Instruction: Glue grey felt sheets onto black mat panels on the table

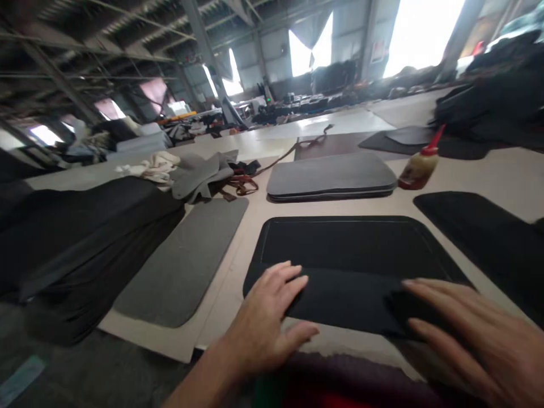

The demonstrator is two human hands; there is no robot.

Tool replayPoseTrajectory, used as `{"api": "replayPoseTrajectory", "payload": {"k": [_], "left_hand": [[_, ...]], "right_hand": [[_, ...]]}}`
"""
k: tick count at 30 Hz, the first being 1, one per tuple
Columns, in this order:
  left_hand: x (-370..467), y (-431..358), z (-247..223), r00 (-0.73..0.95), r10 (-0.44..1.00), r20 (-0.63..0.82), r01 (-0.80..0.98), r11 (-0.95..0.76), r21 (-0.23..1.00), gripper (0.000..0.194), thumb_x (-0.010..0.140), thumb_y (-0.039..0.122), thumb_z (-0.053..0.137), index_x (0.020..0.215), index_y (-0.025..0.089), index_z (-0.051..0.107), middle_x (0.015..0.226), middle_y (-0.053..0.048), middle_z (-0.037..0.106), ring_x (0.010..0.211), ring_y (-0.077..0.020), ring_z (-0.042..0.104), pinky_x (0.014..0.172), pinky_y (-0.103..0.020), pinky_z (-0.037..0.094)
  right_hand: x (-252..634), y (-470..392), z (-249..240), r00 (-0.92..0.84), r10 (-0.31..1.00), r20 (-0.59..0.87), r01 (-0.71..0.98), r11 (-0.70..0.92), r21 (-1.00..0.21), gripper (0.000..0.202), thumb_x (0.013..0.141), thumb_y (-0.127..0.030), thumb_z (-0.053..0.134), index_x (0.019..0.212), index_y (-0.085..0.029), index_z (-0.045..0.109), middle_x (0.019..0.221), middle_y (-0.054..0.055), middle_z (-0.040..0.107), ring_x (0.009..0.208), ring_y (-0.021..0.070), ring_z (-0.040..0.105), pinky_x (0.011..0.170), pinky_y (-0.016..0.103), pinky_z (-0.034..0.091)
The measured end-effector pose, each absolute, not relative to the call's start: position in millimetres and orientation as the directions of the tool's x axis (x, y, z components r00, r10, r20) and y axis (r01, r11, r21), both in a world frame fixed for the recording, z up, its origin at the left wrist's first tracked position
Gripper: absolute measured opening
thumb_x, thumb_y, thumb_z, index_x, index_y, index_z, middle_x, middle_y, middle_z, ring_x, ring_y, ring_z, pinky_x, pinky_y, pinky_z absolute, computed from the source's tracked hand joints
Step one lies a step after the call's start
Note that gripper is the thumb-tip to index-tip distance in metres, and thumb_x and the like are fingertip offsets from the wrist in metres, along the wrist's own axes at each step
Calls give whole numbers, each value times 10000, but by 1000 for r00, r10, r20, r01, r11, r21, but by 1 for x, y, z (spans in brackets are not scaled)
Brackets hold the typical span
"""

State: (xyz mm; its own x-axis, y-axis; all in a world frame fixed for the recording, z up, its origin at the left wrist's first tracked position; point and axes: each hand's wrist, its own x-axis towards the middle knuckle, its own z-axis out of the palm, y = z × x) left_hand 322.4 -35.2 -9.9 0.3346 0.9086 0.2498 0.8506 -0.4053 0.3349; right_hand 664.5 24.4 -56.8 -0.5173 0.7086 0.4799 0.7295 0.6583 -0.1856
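Observation:
A black rounded panel (340,243) lies flat on the table in front of me, with a thin light line along its far and side edges. Its near part appears as a separate or folded strip of black material. My left hand (276,317) rests at the panel's near left, fingers stretched and thumb apart. Over the near right part is my right hand (476,334), fingers extended and smeared by motion. Behind the panel sits a stack of grey rounded sheets (331,175). A glue bottle (420,164) with a red nozzle stands beside that stack.
To the left lie a single grey sheet (187,260) and a large pile of black material (85,232). Cloth and leather scraps (208,173) lie farther back. Another black panel (488,238) is on the right. The table's near edge (144,340) shows at lower left.

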Motion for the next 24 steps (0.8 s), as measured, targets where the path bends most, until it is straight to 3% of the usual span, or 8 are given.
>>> {"api": "replayPoseTrajectory", "payload": {"k": [3, 6, 10, 18, 21, 24], "left_hand": [[350, -24, -10, 503, 864, 10, 816, -479, 325, 878, 834, 752, 555, 1512, 217, 396, 1611, -84, 366, 1507, -322, 254, 1228, -550, 261], [359, -17, -22, 521, 849, -88, 823, -473, 315, 937, 817, 843, 426, 1543, 256, 343, 1638, -52, 310, 1526, -330, 202, 1235, -610, 192], [339, -20, -38, 498, 864, -79, 859, -477, 187, 948, 808, 850, 424, 1556, 277, 314, 1644, -60, 285, 1513, -357, 239, 1205, -645, 233], [267, -44, -52, 509, 843, 172, 861, -498, -109, 998, 827, 724, 583, 1598, 240, 174, 1606, -98, 351, 1410, -330, 450, 1100, -476, 455], [243, -49, -58, 480, 840, 254, 877, -462, -132, 973, 818, 652, 639, 1592, 242, 216, 1573, -86, 415, 1343, -311, 533, 1031, -400, 520], [219, -52, -70, 463, 839, 288, 887, -441, -141, 924, 813, 604, 655, 1580, 270, 263, 1570, -69, 426, 1308, -301, 570, 988, -375, 553]], "right_hand": [[630, 21, -57, -757, 491, 431, 577, 812, 89, 578, 994, -519, 483, 1472, -194, 476, 1518, 63, 466, 1340, 301, 493, 1005, 478, 510], [612, 19, -62, -821, 421, 385, 517, 835, 190, 664, 980, -550, 490, 1488, -126, 446, 1550, 96, 401, 1376, 307, 454, 1029, 514, 493], [628, 13, -67, -806, 485, 338, 565, 800, 200, 741, 957, -552, 513, 1521, -86, 391, 1575, 142, 331, 1402, 324, 420, 1049, 545, 480], [688, 4, -75, -626, 647, 436, 766, 615, 188, 975, 918, -635, 501, 1617, -75, 115, 1547, 247, 336, 1307, 446, 497, 891, 608, 570], [716, -2, -94, -536, 731, 423, 836, 529, 145, 942, 913, -632, 510, 1618, -112, 164, 1591, 204, 270, 1342, 447, 455, 960, 608, 542], [740, 4, -99, -447, 809, 381, 890, 444, 103, 831, 911, -635, 523, 1550, -126, 372, 1574, 179, 331, 1365, 425, 436, 1044, 585, 493]]}}
